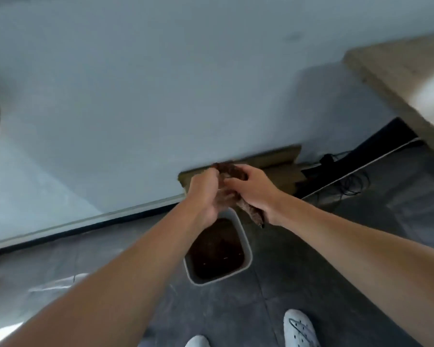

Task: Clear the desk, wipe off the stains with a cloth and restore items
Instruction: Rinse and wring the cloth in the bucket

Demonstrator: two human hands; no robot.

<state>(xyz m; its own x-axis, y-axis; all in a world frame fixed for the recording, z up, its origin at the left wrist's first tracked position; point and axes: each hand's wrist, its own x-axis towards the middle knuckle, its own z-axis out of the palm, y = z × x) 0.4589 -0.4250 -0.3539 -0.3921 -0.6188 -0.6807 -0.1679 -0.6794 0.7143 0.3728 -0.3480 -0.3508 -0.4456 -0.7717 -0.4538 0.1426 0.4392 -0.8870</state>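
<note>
a person's left hand [206, 194] and right hand [251, 189], fingers curled tight, both grip a bunched brown cloth [253, 215] directly above a pale bin [211, 280] of dark liquid standing on the grey tiled floor [311, 271], near the wooden desk [398, 71].

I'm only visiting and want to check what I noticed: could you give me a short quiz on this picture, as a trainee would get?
1. True or false: the left hand and the right hand both grip the brown cloth.
2. What stands on the floor below the hands? A) a white bin B) a chair C) a stack of books
3. Fill in: the person's shoes are ____.

Key: 1 true; 2 A; 3 white.
</note>
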